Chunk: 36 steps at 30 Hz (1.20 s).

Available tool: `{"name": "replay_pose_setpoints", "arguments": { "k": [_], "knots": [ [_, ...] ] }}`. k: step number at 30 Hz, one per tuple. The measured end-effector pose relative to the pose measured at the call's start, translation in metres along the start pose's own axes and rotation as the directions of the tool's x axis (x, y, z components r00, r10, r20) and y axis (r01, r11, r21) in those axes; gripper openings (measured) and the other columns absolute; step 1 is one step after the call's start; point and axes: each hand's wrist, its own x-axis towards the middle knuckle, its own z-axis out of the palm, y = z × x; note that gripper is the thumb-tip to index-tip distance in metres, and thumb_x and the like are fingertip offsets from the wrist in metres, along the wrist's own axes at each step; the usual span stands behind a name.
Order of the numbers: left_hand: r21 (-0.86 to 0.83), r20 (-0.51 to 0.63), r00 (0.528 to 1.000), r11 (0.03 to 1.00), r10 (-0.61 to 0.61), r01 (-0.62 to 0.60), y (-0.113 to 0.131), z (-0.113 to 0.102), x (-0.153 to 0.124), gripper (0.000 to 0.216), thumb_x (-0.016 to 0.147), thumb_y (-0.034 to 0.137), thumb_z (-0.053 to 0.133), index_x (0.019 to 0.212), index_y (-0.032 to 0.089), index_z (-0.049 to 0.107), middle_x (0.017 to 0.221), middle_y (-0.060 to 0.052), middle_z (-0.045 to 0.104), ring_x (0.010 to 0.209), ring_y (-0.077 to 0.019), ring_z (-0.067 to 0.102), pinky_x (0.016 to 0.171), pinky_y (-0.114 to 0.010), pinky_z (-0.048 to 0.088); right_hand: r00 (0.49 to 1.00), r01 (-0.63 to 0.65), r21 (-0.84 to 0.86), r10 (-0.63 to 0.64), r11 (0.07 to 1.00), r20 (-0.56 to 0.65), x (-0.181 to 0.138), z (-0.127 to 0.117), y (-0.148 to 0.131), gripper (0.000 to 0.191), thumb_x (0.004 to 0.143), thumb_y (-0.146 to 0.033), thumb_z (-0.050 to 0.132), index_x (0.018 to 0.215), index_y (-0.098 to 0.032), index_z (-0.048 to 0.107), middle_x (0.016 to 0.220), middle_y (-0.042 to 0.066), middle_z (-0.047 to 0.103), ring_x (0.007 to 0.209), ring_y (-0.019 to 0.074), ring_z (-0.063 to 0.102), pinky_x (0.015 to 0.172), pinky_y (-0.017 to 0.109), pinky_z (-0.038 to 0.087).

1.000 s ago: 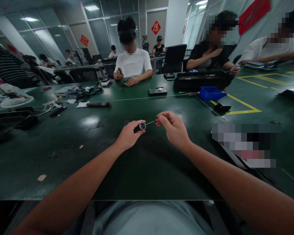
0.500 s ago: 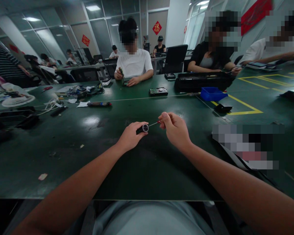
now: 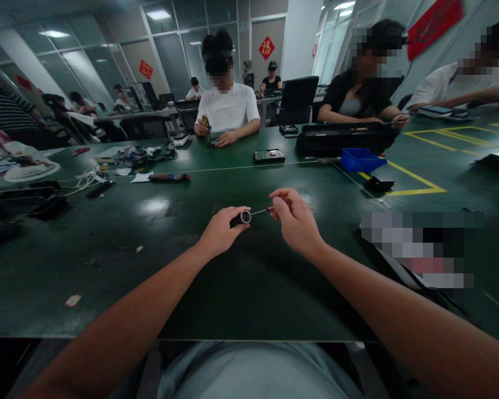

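My left hand (image 3: 222,230) is closed around a black cylindrical part (image 3: 240,218), its round, light-rimmed end turned towards the right. Between the fingers of my right hand (image 3: 296,220) sits a screwdriver (image 3: 270,209) with a red handle, mostly hidden by the fingers. Its thin metal shaft points left, and the tip meets the rimmed end of the black part; how deep it reaches I cannot tell. Both hands are just above the green table (image 3: 249,288).
Across the table a person in a white shirt (image 3: 228,105) works with a tool. A circuit-board device (image 3: 269,155), a blue bin (image 3: 362,160) and a long black casing (image 3: 345,138) lie beyond my hands. At left are a pen-like tool (image 3: 169,177), cables (image 3: 87,178) and a white fan-like part (image 3: 32,170).
My right hand's fingers have shifted on the screwdriver handle, the index finger now more extended. The black part has moved very slightly left; my left hand keeps its hold.
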Motion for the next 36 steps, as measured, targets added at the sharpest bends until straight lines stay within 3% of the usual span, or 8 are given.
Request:
{"name": "replay_pose_setpoints", "arguments": {
  "k": [5,10,15,20,22,26,32,36],
  "knots": [
    [0.007,-0.015,0.999,0.999,-0.037,0.037,0.001,-0.002,0.000,0.040,0.087,0.023,0.068,0.127,0.027,0.062,0.123,-0.003,0.066,0.116,-0.0227,0.058,0.105,-0.041,0.043,1.000,-0.013,0.113,0.013,0.994,0.000,0.001,0.001,0.003,0.013,0.092,-0.033,0.052,0.095,-0.022,0.058,0.080,0.001,0.066,0.075,0.0165,0.064,0.072,0.033,0.049],
    [0.014,0.012,1.000,1.000,-0.005,0.005,-0.002,0.000,-0.001,0.040,0.087,0.024,0.068,0.127,0.027,0.062,0.124,-0.004,0.065,0.117,-0.0234,0.057,0.104,-0.043,0.043,0.999,-0.001,-0.003,0.001,1.000,0.042,0.001,-0.002,-0.002,0.031,0.099,-0.042,0.042,0.084,-0.021,0.060,0.064,-0.002,0.057,0.062,0.0143,0.057,0.064,0.031,0.044],
    [0.001,-0.004,1.000,1.000,-0.002,0.002,-0.002,0.001,-0.001,0.041,0.087,0.024,0.069,0.128,0.026,0.062,0.123,-0.004,0.066,0.115,-0.0228,0.059,0.105,-0.042,0.043,1.000,0.007,0.000,-0.007,1.000,0.026,0.001,-0.002,-0.002,0.020,0.098,-0.030,0.043,0.092,-0.021,0.060,0.071,-0.001,0.059,0.068,0.0145,0.058,0.065,0.030,0.043],
    [-0.006,0.001,1.000,1.000,-0.006,0.006,0.000,0.000,0.000,0.040,0.086,0.021,0.069,0.125,0.025,0.063,0.124,-0.004,0.066,0.117,-0.0221,0.058,0.107,-0.040,0.042,0.999,-0.008,-0.038,0.010,0.999,0.047,0.001,-0.001,-0.001,0.032,0.100,-0.039,0.040,0.082,-0.022,0.060,0.062,-0.003,0.052,0.059,0.0133,0.052,0.059,0.030,0.040],
    [-0.008,0.000,1.000,1.000,-0.006,0.006,0.001,0.000,0.000,0.040,0.086,0.020,0.070,0.125,0.025,0.064,0.124,-0.003,0.066,0.117,-0.0220,0.059,0.107,-0.039,0.042,0.999,-0.025,-0.035,0.026,0.999,0.034,0.001,0.000,0.001,0.027,0.099,-0.037,0.041,0.086,-0.022,0.060,0.063,-0.003,0.053,0.059,0.0138,0.053,0.059,0.030,0.040],
    [-0.009,-0.008,1.000,1.000,-0.027,0.027,0.001,-0.001,0.000,0.040,0.086,0.020,0.070,0.125,0.025,0.064,0.123,-0.004,0.066,0.115,-0.0225,0.059,0.106,-0.040,0.042,0.999,-0.042,0.086,0.043,0.995,-0.012,0.002,0.002,0.004,0.012,0.093,-0.031,0.051,0.099,-0.023,0.056,0.077,0.000,0.062,0.073,0.0166,0.062,0.068,0.033,0.047],
    [-0.027,-0.025,0.999,0.999,-0.040,0.040,0.001,-0.001,0.001,0.040,0.087,0.020,0.068,0.126,0.025,0.062,0.120,-0.004,0.066,0.114,-0.0222,0.059,0.104,-0.040,0.043,0.996,-0.081,0.233,0.087,0.969,-0.014,0.004,0.005,0.008,0.021,0.091,-0.041,0.057,0.090,-0.020,0.063,0.080,0.003,0.067,0.073,0.0172,0.064,0.074,0.036,0.052],
    [-0.024,-0.055,0.998,0.999,0.034,-0.036,0.003,-0.004,0.003,0.040,0.088,0.019,0.067,0.127,0.024,0.061,0.124,-0.005,0.065,0.118,-0.0214,0.058,0.106,-0.040,0.042,0.975,-0.189,0.466,0.222,0.865,-0.018,0.010,0.007,0.018,0.026,0.091,-0.046,0.056,0.087,-0.020,0.063,0.076,0.002,0.063,0.070,0.0160,0.062,0.074,0.036,0.054]
  ]
}}
